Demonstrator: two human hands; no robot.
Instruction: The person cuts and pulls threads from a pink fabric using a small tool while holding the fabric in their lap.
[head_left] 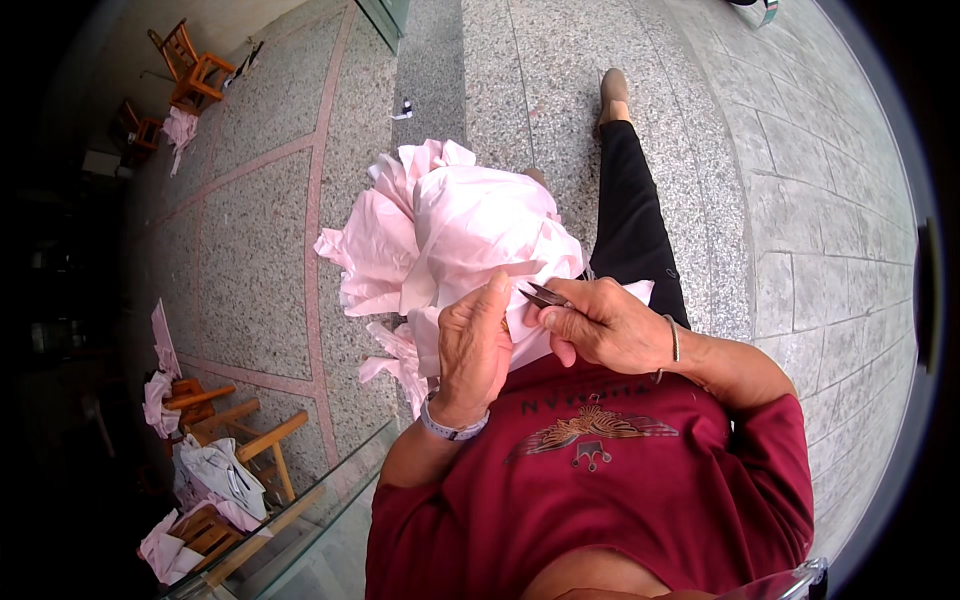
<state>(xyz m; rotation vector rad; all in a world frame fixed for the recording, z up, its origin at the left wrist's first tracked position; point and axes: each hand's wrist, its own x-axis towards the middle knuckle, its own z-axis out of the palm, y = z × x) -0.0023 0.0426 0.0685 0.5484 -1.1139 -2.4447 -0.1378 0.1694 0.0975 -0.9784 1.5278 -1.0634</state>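
A large bundle of pale pink cloth (485, 215) lies crumpled over my lap and hangs down in folds on the left. My left hand (472, 350), with a band at the wrist, is closed on a part of this cloth near my chest; some of its fingers are hidden. Small dark thread snips (542, 295) are gripped in my right hand (605, 325), which wears a bracelet. The tips of the snips point left, close to the cloth in front of my left hand.
Wooden chairs (190, 70) stand at the far left, with pink cloth (180, 130) beside them. Nearer on the left, wooden stools (270, 440) carry white and pink cloth. A small dark and white object (404, 109) lies on the speckled floor. My leg (635, 200) stretches out ahead.
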